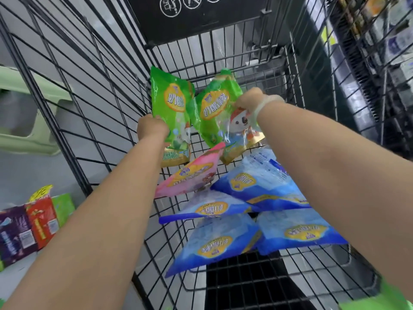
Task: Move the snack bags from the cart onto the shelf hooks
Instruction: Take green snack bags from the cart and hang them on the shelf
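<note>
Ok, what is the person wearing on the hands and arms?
Both forearms are bare. The right hand wears a thin, translucent whitish glove ending at the wrist; the left hand shows no glove I can make out. Bright green fabric, maybe a sleeve, shows lower right.

Grey floor (33, 171) spreads left of the left hand (152, 128), carrying a pale green plastic stool (22, 142) and, closer to the person, a row of purple, red and green boxes (33, 224). Right of the right hand (250, 101) stand dark, blurred shelves (368, 74).
</note>
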A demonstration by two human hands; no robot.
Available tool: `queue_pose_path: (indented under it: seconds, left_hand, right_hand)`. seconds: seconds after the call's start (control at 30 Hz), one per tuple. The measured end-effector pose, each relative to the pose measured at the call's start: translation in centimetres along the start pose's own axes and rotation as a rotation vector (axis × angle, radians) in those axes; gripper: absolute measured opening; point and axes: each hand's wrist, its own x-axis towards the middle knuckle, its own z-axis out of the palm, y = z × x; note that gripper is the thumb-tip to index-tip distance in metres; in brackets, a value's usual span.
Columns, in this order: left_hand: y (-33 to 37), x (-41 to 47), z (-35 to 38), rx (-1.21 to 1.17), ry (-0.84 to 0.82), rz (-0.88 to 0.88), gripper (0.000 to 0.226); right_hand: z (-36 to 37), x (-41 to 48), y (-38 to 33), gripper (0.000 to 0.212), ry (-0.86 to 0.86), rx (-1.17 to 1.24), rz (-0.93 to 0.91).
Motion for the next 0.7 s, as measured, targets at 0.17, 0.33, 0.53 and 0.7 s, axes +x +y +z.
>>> queue_pose_path:
  seconds: [0.17,0.33,0.53,0.7]
  left_hand:
    - [0.0,-0.7,-0.5,-0.019,-0.063,-0.091,0.023]
    - [1.7,-4.4,-1.9,-0.053,-0.068,0.047,0.035]
    - [4.7,-11.2,-4.1,-0.091,0.054,0.354,0.026]
    - [9.2,-17.9,-5.5,-0.268,0.066,0.546,0.026]
  right_hand:
    - [-0.9,-1.3,0.0,0.038,0.012,-0.216,-0.145]
    - [-4.5,-5.1,0.8,0.021,0.135,-0.326,-0.233]
    - [-10.0,-13.8,2.8,0.005,0.496,0.089,-0.513]
    - [-16.0,-22.0,2.3,0.014,0.45,0.652,-0.564]
